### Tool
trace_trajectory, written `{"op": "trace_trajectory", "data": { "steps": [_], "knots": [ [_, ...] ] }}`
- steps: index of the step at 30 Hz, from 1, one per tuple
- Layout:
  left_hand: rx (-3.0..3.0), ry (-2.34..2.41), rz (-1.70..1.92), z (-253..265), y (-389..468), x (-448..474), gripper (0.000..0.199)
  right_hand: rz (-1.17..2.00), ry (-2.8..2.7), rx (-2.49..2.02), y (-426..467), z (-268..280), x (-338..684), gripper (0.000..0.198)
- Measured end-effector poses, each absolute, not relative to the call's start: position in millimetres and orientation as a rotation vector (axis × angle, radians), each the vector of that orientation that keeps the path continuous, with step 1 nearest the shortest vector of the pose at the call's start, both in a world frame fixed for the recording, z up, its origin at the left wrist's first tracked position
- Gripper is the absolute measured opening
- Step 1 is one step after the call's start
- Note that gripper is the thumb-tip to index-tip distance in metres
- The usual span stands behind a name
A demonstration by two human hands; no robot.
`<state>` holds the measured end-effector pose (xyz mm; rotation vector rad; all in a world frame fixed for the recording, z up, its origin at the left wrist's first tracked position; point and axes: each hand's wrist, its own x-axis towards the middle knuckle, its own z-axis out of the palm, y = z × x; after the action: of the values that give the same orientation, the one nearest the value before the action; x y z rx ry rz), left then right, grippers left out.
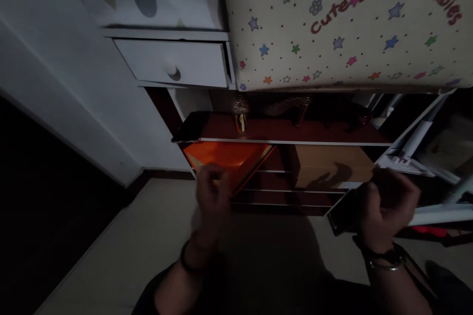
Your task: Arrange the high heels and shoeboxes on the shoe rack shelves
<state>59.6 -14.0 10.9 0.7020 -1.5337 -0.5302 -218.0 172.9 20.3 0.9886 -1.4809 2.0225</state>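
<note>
My left hand (213, 197) is raised in front of an orange box (232, 157) that sits askew in the rack, one corner jutting out. Its fingers are loosely curled, with a gap between thumb and fingers, and nothing shows in them. Whether it touches the box is hard to see in the dim light. My right hand (388, 206) is at the right, near the end of a brown cardboard box (332, 160), its thumb apart from the bent fingers. A shadow of a hand falls on that box. Both wrists wear bands.
On the rack's top shelf (218, 125) stand glittery high-heeled shoes (288, 106) and a dark flat object (190, 127). A white drawer (173, 61) and a star-printed cover (332, 59) are above. White frame parts (417, 140) crowd the right side. A wall (111, 108) borders the left.
</note>
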Motion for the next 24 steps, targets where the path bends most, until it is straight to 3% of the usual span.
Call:
{"op": "trace_trajectory", "data": {
  "steps": [4, 9, 13, 20, 24],
  "knots": [
    [1.027, -1.225, -0.527, -28.8, -105.9, 104.3, 0.037, 1.937, -1.881, 1.439, 147.4, 1.6, -161.1, 0.022],
    [1.135, -1.237, -0.725, -52.9, -152.2, 105.1, 0.043, 2.15, -2.662, 1.808, 108.5, -34.2, -113.5, 0.055],
    [1.083, -1.249, -0.773, -45.7, -148.8, 99.3, 0.047, 2.354, -2.853, 1.906, 93.6, -51.6, -105.3, 0.082],
    [1.186, -1.285, -0.715, -49.2, -104.8, 102.3, 0.05, 2.553, -2.74, 1.9, 91.9, -51.2, -104.1, 0.084],
    [1.163, -1.219, -0.861, -50.3, -79.9, 92.3, 0.054, 2.797, -2.734, 1.497, 95.5, -51.4, -104.2, 0.09]
  ]
}}
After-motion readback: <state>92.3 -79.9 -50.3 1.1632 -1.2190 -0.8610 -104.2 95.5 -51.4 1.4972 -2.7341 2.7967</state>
